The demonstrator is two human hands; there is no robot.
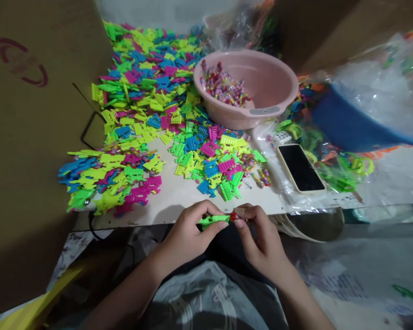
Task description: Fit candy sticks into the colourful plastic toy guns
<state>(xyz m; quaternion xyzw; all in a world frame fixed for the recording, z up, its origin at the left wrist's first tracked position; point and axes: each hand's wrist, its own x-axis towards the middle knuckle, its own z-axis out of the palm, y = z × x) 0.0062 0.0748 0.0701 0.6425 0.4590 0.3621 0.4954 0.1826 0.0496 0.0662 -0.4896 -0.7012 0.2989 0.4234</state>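
My left hand (pixel 192 231) is closed on a bright green plastic piece (pixel 213 220) just off the table's front edge. Between the thumb and fingers of my right hand (pixel 263 238) is a small red-tipped piece (pixel 233 216), mostly covered by the fingertips. The two pieces meet end to end; whether they are joined I cannot tell. Right behind my hands lies a pile of flat comb-like plastic pieces (pixel 211 170) in green, yellow, blue and pink. A few small multicoloured sticks (pixel 264 177) rest at its right side.
A pink basin (pixel 244 114) holds many small patterned sticks. Behind and left spreads a large heap of coloured plastic pieces (pixel 151 68). A phone (pixel 301 168) lies on clear plastic at right, near a blue container (pixel 358 126). A cardboard box (pixel 37 137) stands at left.
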